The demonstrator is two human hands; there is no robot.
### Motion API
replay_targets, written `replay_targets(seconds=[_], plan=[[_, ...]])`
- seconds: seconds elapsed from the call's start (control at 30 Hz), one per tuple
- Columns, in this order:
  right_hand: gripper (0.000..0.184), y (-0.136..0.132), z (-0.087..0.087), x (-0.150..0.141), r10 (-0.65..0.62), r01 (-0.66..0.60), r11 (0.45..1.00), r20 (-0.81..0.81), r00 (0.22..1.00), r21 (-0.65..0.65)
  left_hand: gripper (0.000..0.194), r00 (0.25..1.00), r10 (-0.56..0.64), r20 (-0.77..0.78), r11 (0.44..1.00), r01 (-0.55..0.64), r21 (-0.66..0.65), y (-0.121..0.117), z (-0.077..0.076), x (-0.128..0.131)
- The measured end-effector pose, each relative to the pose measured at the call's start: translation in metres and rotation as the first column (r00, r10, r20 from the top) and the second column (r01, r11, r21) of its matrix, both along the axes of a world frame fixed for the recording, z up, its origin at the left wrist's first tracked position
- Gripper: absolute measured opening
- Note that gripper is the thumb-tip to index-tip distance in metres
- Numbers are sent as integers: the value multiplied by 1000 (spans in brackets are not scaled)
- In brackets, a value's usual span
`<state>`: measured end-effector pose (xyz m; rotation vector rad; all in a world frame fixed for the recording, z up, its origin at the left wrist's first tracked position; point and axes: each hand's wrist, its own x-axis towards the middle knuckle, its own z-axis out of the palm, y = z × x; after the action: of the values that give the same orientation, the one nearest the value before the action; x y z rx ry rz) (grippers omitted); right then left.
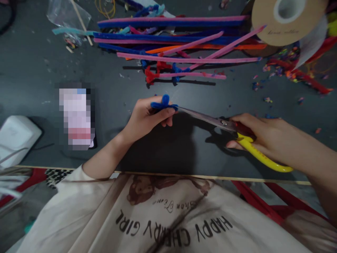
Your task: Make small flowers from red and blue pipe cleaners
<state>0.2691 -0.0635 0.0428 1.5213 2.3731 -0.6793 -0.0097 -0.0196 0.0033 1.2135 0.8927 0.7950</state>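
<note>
My left hand (150,117) pinches a blue pipe cleaner (165,101) bent into several small loops like petals. In my right hand (263,131) is a pair of scissors (252,149) with yellow handles and metal blades. The blades point left, and their tips reach the right edge of the blue loops beside my left thumb. From here the blades look nearly closed; whether anything lies between them I cannot tell. Just beyond my hands, red and blue twisted pipe-cleaner pieces (152,73) lie at the end of a pink pipe cleaner (195,75).
Pink, blue and orange pipe cleaners (171,37) lie across the back of the dark table (110,84). A ribbon spool (263,21) is at the back right, near colourful scraps (286,59). A phone (79,119), its screen blurred, and a white box-shaped device (18,138) are at left.
</note>
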Motion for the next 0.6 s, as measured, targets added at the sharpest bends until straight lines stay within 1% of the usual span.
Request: replay_targets(seconds=[0.23, 0.4, 0.47, 0.6], plan=[[85, 1, 5, -2, -4, 4, 1000, 19, 1000, -6, 14, 1000, -18, -5, 1000, 18, -8, 0, -1, 0], [86, -1, 2, 3, -21, 22, 1000, 80, 997, -14, 15, 1000, -20, -12, 1000, 20, -20, 0, -2, 0], [83, -1, 1, 4, -8, 10, 1000, 70, 998, -20, 15, 999, -27, -18, 1000, 27, -12, 0, -2, 0], [78, 0, -1, 4, 26, -26, 999, 15, 1000, 36, 17, 999, -29, -30, 1000, 29, 12, 0, -2, 0]])
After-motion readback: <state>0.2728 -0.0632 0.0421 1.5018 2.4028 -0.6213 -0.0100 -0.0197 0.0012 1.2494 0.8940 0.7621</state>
